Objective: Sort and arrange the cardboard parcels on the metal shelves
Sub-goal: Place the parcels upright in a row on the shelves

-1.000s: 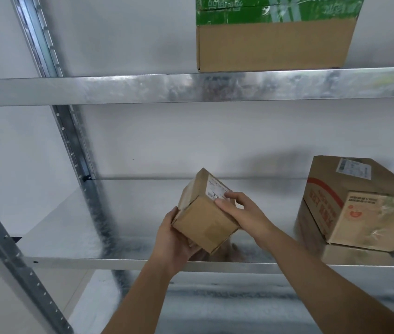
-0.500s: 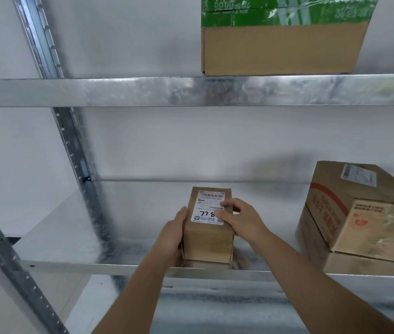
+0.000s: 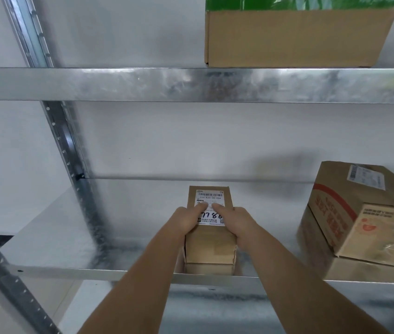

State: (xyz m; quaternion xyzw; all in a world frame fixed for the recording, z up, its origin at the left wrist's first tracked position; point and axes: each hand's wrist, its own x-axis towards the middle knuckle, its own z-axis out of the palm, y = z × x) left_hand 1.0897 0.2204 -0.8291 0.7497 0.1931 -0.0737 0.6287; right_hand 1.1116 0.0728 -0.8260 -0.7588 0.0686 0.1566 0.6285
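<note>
A small brown cardboard parcel [image 3: 209,247] stands upright on the middle metal shelf [image 3: 75,237], close to its front edge, with a white shipping label on its top. My left hand [image 3: 186,221] grips its left side and my right hand [image 3: 235,222] grips its right side, fingers lying over the label. The parcel's bottom rests on the shelf.
At the right of the same shelf a larger printed carton [image 3: 364,213] lies tilted on a flat box [image 3: 357,268]. A green-topped box [image 3: 297,34] sits on the upper shelf [image 3: 118,84]. A perforated steel upright [image 3: 70,150] rises at left. A white wall lies behind.
The parcel went from tilted in the air to upright on the shelf, and both hands slid up onto its top with fingers over the label.
</note>
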